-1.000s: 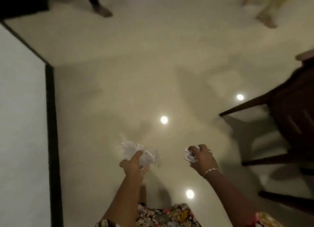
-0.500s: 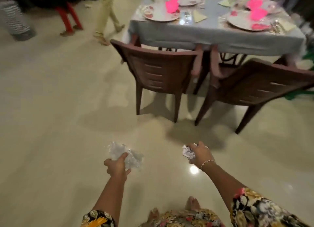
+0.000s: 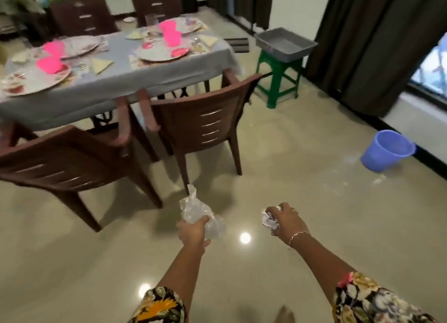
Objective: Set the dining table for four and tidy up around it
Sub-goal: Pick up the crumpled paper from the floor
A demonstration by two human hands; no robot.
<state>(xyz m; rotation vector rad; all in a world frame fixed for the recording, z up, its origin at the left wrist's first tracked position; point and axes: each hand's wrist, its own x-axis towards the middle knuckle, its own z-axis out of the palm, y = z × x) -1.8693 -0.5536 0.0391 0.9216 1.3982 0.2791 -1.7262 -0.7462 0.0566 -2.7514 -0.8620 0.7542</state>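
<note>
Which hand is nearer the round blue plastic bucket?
Right. The right hand, gripping crumpled white paper, is below-left of the blue plastic bucket; the left hand, gripping crumpled clear plastic, sits further left.

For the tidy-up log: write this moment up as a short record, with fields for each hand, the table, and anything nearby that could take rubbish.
left hand: grips crumpled clear plastic
right hand: grips a crumpled paper ball
table: grey cloth, laid with plates, pink cups, folded napkins
chairs: two brown ones on the near side
bucket: blue, on the floor near the right wall
stool: green, carries a grey tray
</note>
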